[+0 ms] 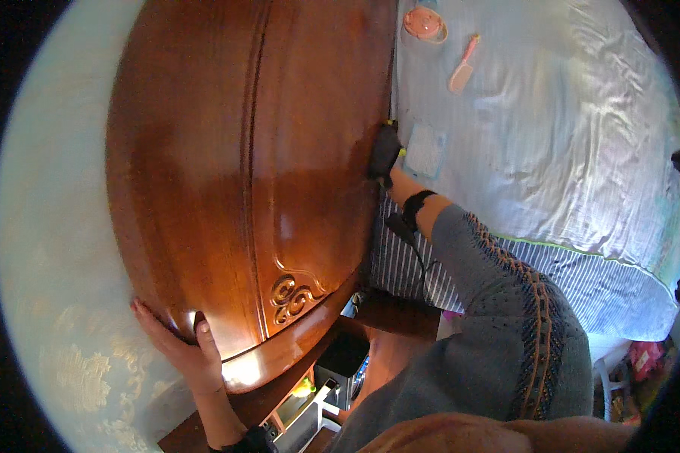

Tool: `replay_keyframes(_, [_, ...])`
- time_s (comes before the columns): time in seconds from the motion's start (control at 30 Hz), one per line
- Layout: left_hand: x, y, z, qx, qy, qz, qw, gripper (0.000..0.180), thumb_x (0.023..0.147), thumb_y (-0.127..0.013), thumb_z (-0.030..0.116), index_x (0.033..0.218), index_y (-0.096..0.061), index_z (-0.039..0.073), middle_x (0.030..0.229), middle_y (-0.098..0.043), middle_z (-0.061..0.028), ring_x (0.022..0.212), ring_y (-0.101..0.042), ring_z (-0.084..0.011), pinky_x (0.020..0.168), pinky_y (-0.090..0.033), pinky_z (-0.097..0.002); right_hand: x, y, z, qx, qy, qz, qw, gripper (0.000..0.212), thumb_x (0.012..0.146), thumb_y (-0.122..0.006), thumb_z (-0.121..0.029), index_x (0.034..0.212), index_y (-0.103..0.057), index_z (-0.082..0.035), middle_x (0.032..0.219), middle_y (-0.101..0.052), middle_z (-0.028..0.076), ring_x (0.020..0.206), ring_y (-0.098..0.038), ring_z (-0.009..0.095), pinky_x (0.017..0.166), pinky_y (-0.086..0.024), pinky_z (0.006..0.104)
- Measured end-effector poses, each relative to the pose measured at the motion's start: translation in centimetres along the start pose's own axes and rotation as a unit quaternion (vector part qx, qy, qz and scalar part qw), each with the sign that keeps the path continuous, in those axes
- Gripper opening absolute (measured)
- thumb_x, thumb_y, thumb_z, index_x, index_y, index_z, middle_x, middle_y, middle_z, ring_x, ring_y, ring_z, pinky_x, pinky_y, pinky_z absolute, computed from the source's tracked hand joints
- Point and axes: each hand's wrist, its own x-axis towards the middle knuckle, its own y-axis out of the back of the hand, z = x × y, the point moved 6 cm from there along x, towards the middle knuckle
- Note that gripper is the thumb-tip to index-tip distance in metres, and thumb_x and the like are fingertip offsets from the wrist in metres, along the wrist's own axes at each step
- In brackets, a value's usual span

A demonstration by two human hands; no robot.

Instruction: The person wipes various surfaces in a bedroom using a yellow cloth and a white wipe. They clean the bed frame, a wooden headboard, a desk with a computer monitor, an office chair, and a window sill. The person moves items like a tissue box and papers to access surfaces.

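A large glossy brown wooden headboard (204,181), with carved scrolls (289,298) near its lower corner, fills the middle. My left hand (180,343) rests on its lower left edge, fingers stretched along the wood and thumb apart; I see nothing held in it. At the headboard's right edge, beside the bed, is my right hand (386,155). A dark, cloth-like or glove-like covering with yellow bits hides its fingers, so their grip is unclear. Around my right wrist is a black band (415,208). Just below it hangs a small black piece (400,228) with a cable.
Pale bedding (551,143) lies on the right, above striped fabric (574,264). On it are a pink round object (425,26), a pink-handled brush (465,66) and a pale flat packet (426,149). Patterned wall covering (60,226) borders the left; a black box-shaped object (340,366) stands below.
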Motion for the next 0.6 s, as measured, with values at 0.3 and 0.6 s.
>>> replay_keyframes(0.3, [0.1, 0.1, 0.1, 0.034, -0.027, 0.011, 0.999, 0.094, 0.097, -0.051, 0.064, 0.159, -0.020, 0.000, 0.163, -0.026, -0.0241, 0.150, -0.026, -0.0450, 0.121, -0.025, -0.0562, 12.2, 8.8, -14.4, 0.080, 0.112, 0.204, 0.969, 0.066, 0.085, -0.068, -0.042, 0.140, -0.052, -0.009, 0.146, -0.048, 0.022, 0.137, -0.042, 0.043, 0.112, -0.035, 0.0555])
replay_keyframes(0.6, [0.5, 0.3, 0.4, 0.027, -0.031, 0.024, 0.999, 0.092, 0.097, -0.052, 0.064, 0.158, -0.025, 0.000, 0.161, -0.030, -0.0256, 0.149, -0.030, -0.0450, 0.119, -0.029, -0.0549, 5.0, 4.4, -17.2, 0.066, 0.114, 0.205, 0.970, 0.063, 0.084, -0.071, -0.036, 0.141, -0.056, -0.016, 0.151, -0.041, 0.026, 0.143, -0.033, 0.047, 0.118, -0.029, 0.0532])
